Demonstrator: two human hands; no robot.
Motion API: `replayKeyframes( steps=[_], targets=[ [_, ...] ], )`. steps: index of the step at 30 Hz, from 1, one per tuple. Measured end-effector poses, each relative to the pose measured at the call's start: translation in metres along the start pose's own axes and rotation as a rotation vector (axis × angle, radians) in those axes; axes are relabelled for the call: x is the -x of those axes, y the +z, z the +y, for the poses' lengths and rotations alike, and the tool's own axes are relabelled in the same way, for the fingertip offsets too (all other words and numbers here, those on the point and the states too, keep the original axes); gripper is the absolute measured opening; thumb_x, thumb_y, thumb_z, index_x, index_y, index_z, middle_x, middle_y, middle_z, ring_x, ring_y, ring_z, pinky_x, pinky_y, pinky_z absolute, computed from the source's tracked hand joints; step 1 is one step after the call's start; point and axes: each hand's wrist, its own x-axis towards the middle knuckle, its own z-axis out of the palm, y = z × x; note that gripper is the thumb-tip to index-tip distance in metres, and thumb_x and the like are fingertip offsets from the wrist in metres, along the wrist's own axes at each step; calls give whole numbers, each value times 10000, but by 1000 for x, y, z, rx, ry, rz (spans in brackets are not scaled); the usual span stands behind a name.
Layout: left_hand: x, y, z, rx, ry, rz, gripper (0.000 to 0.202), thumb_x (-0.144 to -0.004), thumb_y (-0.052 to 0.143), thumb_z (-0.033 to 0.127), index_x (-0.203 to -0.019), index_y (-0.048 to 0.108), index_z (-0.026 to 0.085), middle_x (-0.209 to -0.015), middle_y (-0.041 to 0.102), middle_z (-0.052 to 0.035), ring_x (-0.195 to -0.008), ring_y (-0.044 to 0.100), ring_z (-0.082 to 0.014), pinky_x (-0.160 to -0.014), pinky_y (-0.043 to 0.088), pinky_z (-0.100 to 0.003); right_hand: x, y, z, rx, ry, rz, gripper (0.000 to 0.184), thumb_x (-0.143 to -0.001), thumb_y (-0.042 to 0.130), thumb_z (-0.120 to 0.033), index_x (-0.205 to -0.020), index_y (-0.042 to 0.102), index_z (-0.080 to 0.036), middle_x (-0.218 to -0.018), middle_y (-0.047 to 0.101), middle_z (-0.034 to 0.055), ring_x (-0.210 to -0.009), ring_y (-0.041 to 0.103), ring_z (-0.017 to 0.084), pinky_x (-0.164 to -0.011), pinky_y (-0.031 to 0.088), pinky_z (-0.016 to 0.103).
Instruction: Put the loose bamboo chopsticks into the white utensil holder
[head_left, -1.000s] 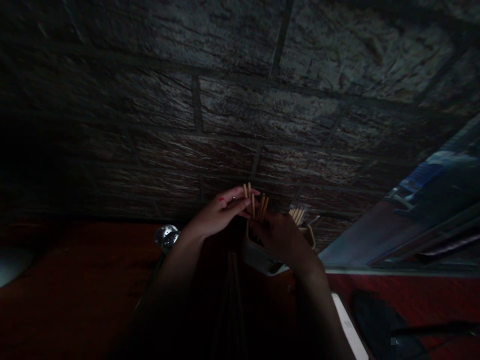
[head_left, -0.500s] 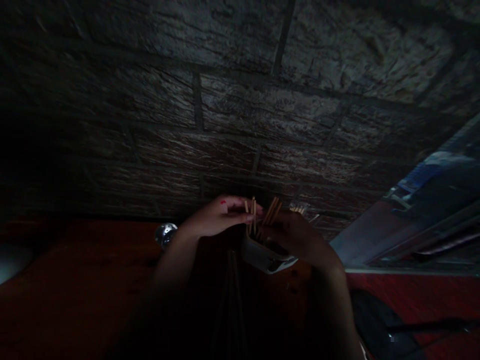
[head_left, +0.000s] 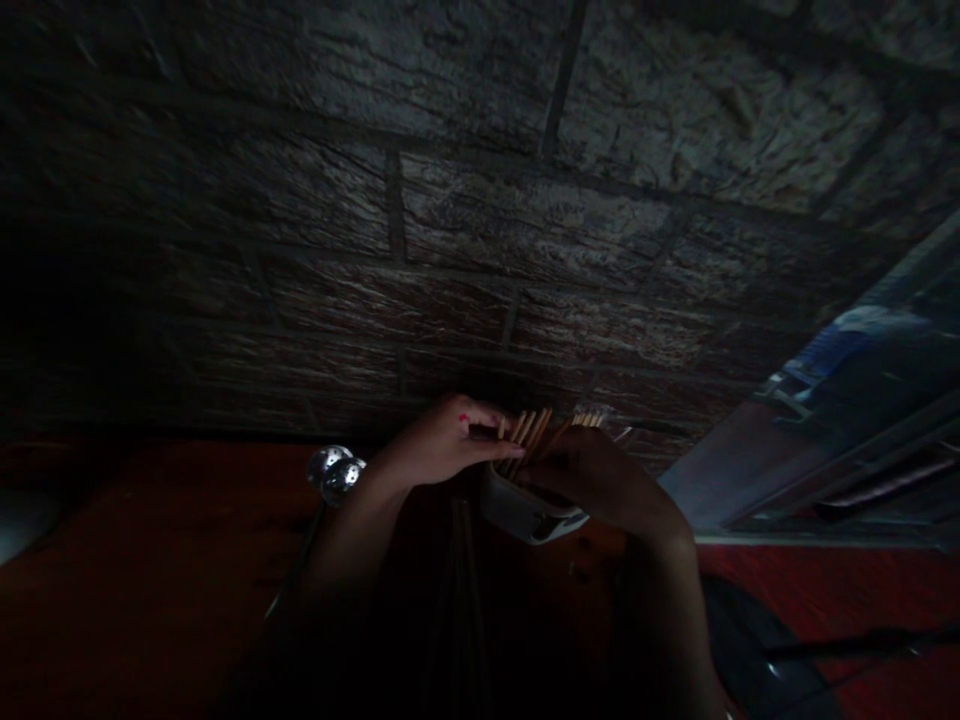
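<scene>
In dim light, my left hand (head_left: 442,448) reaches in from the left with its fingers pressed together on a bunch of wooden chopsticks (head_left: 529,432). The sticks stand tilted in a pale holder (head_left: 525,510) on the dark red table (head_left: 150,560). My right hand (head_left: 592,475) lies over the holder's right side, fingers curled beside the sticks; what it grips is hidden in shadow. A second bunch of sticks (head_left: 589,420) shows just behind my right hand.
A dark stone-block wall (head_left: 480,220) rises right behind the holder. Two shiny metal shaker tops (head_left: 334,470) stand left of my left wrist. A window (head_left: 847,420) runs along the right. A dark object with a cord (head_left: 795,665) lies at bottom right.
Both hands have sunk lower toward the holder. The chopsticks, held upright and high a second ago, now sit deeper and lean to the right.
</scene>
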Motion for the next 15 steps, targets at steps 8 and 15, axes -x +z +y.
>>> replayKeyframes(
  steps=[8, 15],
  targets=[
    [-2, -3, -8, 22, -11, -54, 257, -800, 688, 269, -1040, 727, 185, -1045, 746, -45, -961, 674, -206, -882, 501, -325, 5, 0, -5, 53, 22, 48, 269, -847, 600, -434, -931, 762, -237, -858, 749, 14, -779, 682, 180, -662, 495, 262],
    [-2, -3, -7, 73, -76, 27, 290, -750, 739, 251, -1033, 721, 188, -1062, 743, -47, -972, 678, -201, -896, 504, -332, 4, 2, -6, 44, -8, 60, 230, -855, 603, -385, -956, 755, -245, -894, 751, 17, -803, 689, 182, -691, 502, 276]
  ],
)
